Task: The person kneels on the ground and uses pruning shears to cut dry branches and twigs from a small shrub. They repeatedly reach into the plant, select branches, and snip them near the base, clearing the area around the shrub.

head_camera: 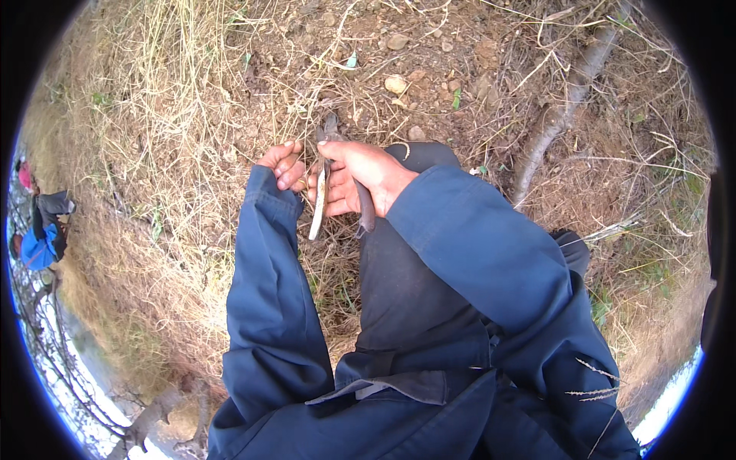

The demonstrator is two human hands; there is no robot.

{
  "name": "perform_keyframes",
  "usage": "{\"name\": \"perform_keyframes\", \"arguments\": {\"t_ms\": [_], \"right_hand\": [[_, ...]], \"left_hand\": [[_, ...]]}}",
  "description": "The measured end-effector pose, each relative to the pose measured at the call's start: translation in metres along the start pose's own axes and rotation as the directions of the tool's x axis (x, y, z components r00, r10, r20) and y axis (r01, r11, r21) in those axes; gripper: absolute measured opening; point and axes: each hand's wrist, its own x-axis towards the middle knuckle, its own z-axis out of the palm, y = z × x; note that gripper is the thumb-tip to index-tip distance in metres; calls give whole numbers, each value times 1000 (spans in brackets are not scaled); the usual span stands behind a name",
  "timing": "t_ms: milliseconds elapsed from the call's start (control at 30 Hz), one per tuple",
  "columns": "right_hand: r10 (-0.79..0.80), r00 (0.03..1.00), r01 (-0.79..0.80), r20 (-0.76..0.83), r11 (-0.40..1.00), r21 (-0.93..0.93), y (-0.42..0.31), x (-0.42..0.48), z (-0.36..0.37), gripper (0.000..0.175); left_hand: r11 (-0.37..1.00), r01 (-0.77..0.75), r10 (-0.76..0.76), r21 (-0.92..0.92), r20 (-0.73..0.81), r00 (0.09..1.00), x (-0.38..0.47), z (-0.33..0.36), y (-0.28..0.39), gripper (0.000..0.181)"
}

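Note:
My right hand lies palm up around a pair of hand pruners, whose handles are spread apart. One handle looks pale and worn, the other dark brown, and the dark metal head points away from me towards the dry grass. Just left of it, my left hand has its fingers curled, close to the right hand's fingertips; whether it pinches something small cannot be told. Both hands are in front of my dark-trousered knee.
A grey branch lies on the ground at the right. Stones and dry grass cover the soil ahead. At the far left edge is another person in blue; bare branches show at lower left.

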Motion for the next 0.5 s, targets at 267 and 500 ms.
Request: {"name": "perform_keyframes", "arguments": {"t_ms": [267, 500], "right_hand": [[-103, 988, 89, -114, 989, -119, 4, 5, 2, 34], [-105, 979, 77, -176, 984, -162, 3, 6, 6, 35]], "left_hand": [[999, -24, 25, -39, 20, 999, 4, -4, 0, 14], [999, 5, -7, 32, 60, 998, 12, -14, 2, 31]]}}
